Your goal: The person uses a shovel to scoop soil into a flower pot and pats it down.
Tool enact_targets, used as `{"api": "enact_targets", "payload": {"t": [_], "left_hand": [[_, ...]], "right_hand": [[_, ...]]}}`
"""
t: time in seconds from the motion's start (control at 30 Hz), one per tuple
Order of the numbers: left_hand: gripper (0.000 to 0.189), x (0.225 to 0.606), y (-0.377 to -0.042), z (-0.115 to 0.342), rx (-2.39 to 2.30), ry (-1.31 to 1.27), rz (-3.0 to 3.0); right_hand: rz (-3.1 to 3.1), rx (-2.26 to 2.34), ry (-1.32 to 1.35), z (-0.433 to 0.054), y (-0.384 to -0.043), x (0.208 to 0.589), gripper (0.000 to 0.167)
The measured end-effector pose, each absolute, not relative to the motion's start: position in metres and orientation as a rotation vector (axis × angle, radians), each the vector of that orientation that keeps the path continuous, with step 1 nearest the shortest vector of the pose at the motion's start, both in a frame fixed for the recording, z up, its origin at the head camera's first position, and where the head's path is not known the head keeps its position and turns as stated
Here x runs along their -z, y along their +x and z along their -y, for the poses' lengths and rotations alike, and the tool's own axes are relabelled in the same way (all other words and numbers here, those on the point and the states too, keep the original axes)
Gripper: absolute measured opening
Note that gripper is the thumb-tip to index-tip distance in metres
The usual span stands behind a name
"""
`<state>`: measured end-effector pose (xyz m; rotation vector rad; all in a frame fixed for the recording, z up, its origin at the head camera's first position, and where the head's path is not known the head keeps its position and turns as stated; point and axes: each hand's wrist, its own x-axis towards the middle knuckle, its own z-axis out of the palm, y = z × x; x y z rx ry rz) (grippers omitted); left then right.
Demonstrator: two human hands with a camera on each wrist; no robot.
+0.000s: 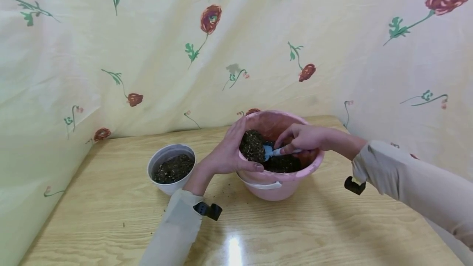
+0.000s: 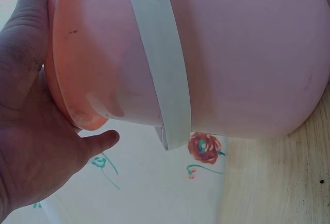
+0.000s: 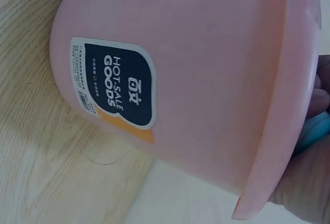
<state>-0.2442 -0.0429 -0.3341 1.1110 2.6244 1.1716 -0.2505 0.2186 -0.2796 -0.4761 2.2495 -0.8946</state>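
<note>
In the head view a pink bucket (image 1: 271,190) with a white handle (image 1: 264,184) stands on the table, with dark soil (image 1: 282,164) inside. My left hand (image 1: 227,153) rests against its left rim, the thumb along the front rim and the visible fingers straight. The right hand (image 1: 301,138) reaches in over the right rim and grips a small blue trowel (image 1: 268,152). Its blade meets a raised heap of soil (image 1: 252,145) by the bucket's left wall. In the right wrist view the bucket wall (image 3: 206,80) hides most of that hand.
Left of the bucket stands a white pot (image 1: 171,186) with soil in it. Soil crumbs are scattered on the wooden table (image 1: 111,216) between the two. Behind hangs a flowered cloth (image 1: 155,40). A label (image 3: 116,85) is on the bucket's side.
</note>
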Motion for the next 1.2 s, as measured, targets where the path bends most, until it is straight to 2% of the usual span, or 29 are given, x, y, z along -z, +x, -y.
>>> {"api": "enact_targets", "payload": {"t": [0.37,0.57,1.2], "left_hand": [[0.132,0.336,-0.244,0.047,-1.203,1.070,-2.626],[0.130,0.338,-0.243,0.042,-1.205,1.121,-2.617],[0.135,0.336,-0.244,0.043,-1.182,1.098,-2.616]], "right_hand": [[-2.305,0.876,-0.591,-0.216,-0.251,0.285,0.027],[-2.285,0.905,-0.521,-0.219,-0.248,0.283,0.025],[-2.296,1.001,-0.442,-0.249,-0.229,0.257,0.036]]}}
